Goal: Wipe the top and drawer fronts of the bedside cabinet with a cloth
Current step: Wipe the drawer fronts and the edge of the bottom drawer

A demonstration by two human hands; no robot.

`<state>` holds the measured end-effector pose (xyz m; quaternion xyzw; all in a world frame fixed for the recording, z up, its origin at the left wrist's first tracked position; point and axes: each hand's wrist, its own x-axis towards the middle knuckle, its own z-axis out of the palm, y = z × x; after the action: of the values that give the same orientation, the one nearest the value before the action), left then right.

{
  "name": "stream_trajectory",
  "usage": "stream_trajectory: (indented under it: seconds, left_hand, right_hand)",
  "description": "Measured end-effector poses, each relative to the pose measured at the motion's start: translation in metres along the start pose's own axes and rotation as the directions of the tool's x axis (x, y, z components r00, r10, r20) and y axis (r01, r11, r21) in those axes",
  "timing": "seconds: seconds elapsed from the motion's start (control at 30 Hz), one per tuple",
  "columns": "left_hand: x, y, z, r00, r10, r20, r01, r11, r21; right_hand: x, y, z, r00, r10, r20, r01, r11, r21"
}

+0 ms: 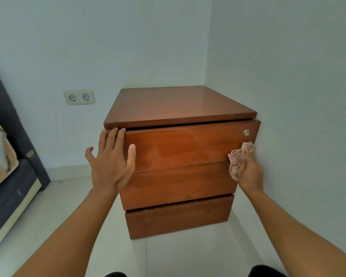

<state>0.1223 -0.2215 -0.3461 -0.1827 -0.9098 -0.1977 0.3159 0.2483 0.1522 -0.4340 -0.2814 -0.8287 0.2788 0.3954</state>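
The bedside cabinet (180,156) stands in the corner of the room on the tiled floor (68,216), its right side close against the wall (288,76). Its top (178,102) is bare and glossy. Below it I see three drawer fronts stacked; the top drawer front (188,146) sits slightly proud, with a dark gap under the cabinet top, and carries a small round lock (246,132) near its right end. A pale, patchy mark runs along the lower part of that front; whether it is damp or worn finish I cannot tell.

My right hand (248,168) has its grip closed on the crumpled pinkish cloth (238,156), pressed at the right end of the top drawer front, just below the lock. My left hand (112,160) is open, fingers spread, flat against the left end of the same front, fingertips reaching its upper edge; I judge it is steadying the drawer so it does not slide.

What the next stroke turns on: the front's long axis runs left to right, and nearly all of it lies to the left of the cloth, between my two hands. So I would sweep the right hand leftward along that axis, toward the left hand. The two lower fronts lie directly beneath.

Further out, a double socket (79,97) sits on the back wall, and a bed (6,176) edge shows at far left.
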Motion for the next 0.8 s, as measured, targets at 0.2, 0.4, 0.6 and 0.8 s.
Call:
stream_trajectory:
  seconds: [0.2,0.4,0.6,0.8]
  left_hand:
    - [-0.001,-0.002,0.007,1.0,0.003,-0.018,-0.003,1.0,-0.002]
    - [-0.002,-0.006,0.012,0.999,0.014,-0.032,-0.014,1.0,-0.01]
    - [-0.002,-0.008,0.013,0.999,0.024,-0.044,-0.025,1.0,-0.019]
    - [-0.002,-0.007,0.019,0.999,0.019,-0.048,-0.019,1.0,-0.006]
  right_hand:
    - [-0.029,-0.053,0.004,0.956,-0.229,-0.184,0.252,0.961,0.111]
    - [-0.058,-0.154,0.085,0.763,-0.643,0.07,0.646,0.759,-0.075]
    - [-0.06,-0.143,0.125,0.811,-0.563,0.157,0.585,0.779,-0.226]
    - [-0.014,-0.057,0.082,0.915,-0.387,0.111,0.403,0.873,-0.275]
